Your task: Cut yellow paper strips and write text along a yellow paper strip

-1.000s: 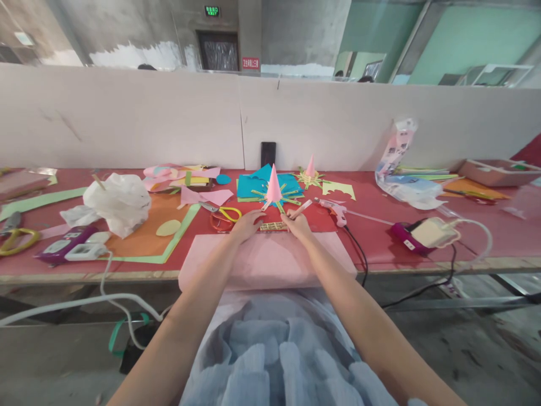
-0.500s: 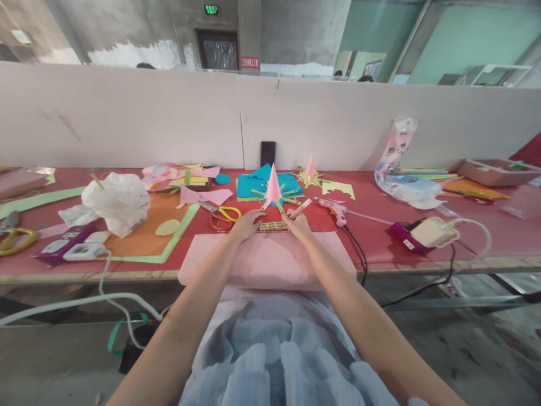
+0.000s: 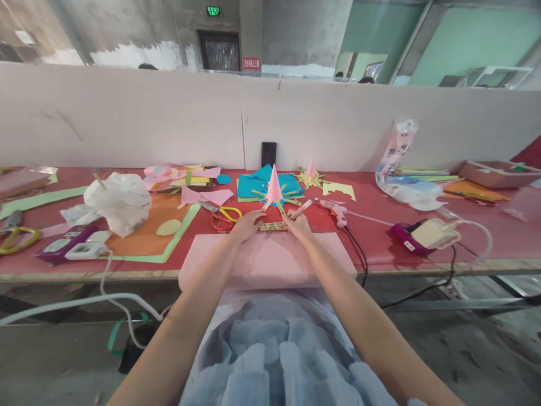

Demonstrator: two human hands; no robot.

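Note:
A pink paper cone (image 3: 274,186) stands upright on a ring of yellow-green patterned strips, which spread out like rays. My left hand (image 3: 248,224) rests at the front left of this cone craft, fingers stretched and a little apart, fingertips by the end of a strip. In my right hand (image 3: 299,224) is a pale pen (image 3: 303,209), slanted up to the right; the fingers close round it near a front strip. Between both hands lies a small gold-patterned card (image 3: 274,226). Yellow-handled scissors (image 3: 228,213) lie just left of my left hand.
A second cone craft (image 3: 311,172) stands behind to the right. A pink glue gun (image 3: 336,212) with a black cord lies right of my hand. Blue paper sheets (image 3: 249,183), a crumpled white bag (image 3: 117,202) and purple power strips (image 3: 67,243) occupy the red table (image 3: 372,239).

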